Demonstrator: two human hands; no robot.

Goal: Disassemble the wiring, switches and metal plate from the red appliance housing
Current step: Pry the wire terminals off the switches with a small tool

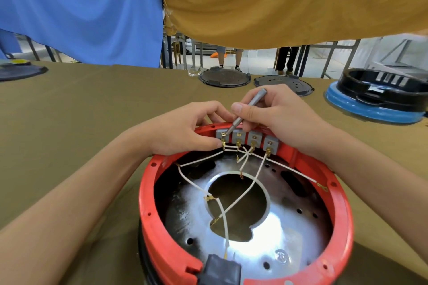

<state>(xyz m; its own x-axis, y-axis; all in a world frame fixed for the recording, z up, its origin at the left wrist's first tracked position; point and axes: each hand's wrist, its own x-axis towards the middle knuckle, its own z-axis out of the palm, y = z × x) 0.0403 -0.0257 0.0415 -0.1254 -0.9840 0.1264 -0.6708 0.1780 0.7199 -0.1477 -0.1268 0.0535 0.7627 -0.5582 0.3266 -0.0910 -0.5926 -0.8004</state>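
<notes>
The red appliance housing (342,213) lies open side up on the table in front of me. A shiny metal plate (273,240) with a large central hole sits inside it. Several grey switches (253,140) line the far inner wall, joined by white wires (222,213) with brass terminals. My left hand (185,129) grips the far rim, its thumb pressing the leftmost switch's terminal. My right hand (278,111) holds a grey metal screwdriver (245,111), whose tip touches the leftmost switch.
A black plug block (220,271) sits at the housing's near rim. Two dark round lids (224,77) lie at the table's far edge, a black and blue housing (379,97) at far right, another dark lid (20,71) at far left. Blue and tan cloths hang above.
</notes>
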